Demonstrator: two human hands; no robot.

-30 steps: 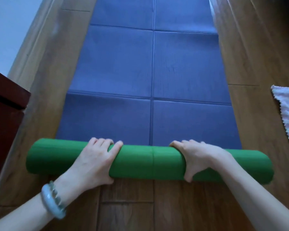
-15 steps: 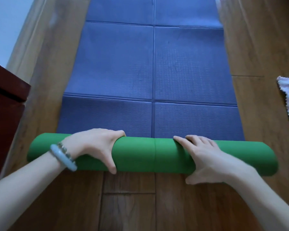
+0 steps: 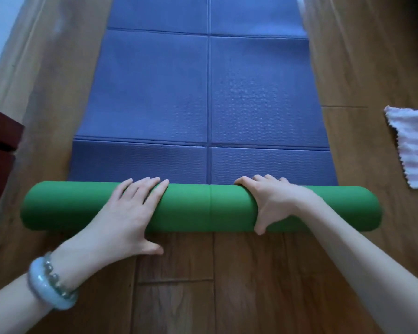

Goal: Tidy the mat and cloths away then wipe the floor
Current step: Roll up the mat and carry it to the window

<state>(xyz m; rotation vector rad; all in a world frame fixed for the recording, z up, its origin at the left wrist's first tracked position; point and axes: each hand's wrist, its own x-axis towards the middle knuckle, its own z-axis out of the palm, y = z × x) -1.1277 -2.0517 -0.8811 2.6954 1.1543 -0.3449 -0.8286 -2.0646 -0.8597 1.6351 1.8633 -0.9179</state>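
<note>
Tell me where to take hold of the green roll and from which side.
Take the green roll on either side of its middle seam, coming from the near side over its top. It lies crosswise, with the blue mat flat on its far side. The right hand grips it so; the left hand rests flat on it.

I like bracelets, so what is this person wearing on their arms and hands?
The left forearm and right forearm are bare; no sleeves show. The left wrist carries a smooth, pale blue-white bangle and beside it a bracelet of round, glassy beads. The right wrist wears nothing. No rings show on the fingers of the left hand or right hand.
</note>
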